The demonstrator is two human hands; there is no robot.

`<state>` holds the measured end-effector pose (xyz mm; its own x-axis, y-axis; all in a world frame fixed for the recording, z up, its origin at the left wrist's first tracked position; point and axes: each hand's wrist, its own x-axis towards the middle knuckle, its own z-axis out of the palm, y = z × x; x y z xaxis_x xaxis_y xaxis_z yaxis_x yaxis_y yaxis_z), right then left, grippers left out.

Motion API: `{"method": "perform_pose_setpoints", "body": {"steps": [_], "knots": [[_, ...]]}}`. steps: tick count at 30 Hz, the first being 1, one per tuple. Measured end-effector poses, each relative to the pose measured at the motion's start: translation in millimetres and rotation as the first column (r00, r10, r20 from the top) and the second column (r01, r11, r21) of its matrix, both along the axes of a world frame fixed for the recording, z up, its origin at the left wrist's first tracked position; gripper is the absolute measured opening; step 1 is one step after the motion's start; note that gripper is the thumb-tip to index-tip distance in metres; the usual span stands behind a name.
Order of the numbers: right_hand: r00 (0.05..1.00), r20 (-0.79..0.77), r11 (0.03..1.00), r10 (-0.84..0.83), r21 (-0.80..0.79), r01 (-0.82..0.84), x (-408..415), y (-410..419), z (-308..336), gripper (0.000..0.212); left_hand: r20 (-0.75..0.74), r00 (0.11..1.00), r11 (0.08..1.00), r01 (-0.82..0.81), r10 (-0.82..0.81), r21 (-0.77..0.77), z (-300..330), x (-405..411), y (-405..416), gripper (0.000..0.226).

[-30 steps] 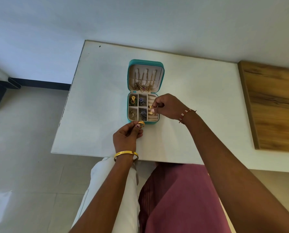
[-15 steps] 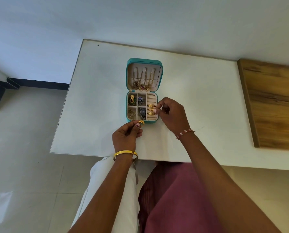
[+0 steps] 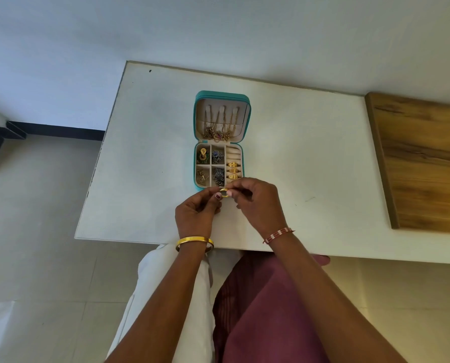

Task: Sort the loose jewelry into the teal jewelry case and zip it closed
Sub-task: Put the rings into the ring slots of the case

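The teal jewelry case lies open on the white table. Just in front of the case, the left hand and right hand both pinch one gold ring.

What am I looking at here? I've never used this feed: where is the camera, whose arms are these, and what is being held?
There is no machine: a person wears the camera on the head, looking down at their own bare hands. On the white table lies the open teal jewelry case, necklaces in its lid, three gold rings in its ring rolls. At its near edge the left hand and right hand meet, their fingers pinching one gold ring between them. A wooden board lies to the right.
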<state>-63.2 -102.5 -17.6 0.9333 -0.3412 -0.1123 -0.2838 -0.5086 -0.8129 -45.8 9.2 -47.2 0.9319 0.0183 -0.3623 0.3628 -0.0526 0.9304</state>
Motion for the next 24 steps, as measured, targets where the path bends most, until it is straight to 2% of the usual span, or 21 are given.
{"method": "perform_pose_setpoints", "body": {"steps": [4,7,13,19,24], "knots": [[0.997,0.078,0.983,-0.005,-0.182,0.02,7,-15,3,0.015,-0.053,0.995,0.994,-0.09,0.087,-0.068,0,2,-1,0.023],[0.994,0.087,0.947,0.066,-0.319,-0.035,13,-20,2,0.016,-0.06,0.993,0.992,-0.106,0.102,-0.071,-2,2,-2,0.019],[0.957,-0.023,0.781,0.29,-0.572,-0.251,15,-17,-4,0.013,-0.039,0.995,0.993,-0.096,0.093,-0.066,-2,2,-2,0.013],[0.94,-0.025,0.672,0.339,-0.693,-0.261,17,-11,-7,0.031,-0.043,0.995,0.993,-0.094,0.091,-0.065,-3,2,-1,0.015],[0.937,-0.038,0.637,0.347,-0.723,-0.266,17,-9,-7,0.033,-0.043,0.995,0.994,-0.092,0.089,-0.066,-2,1,-2,0.013]]}}
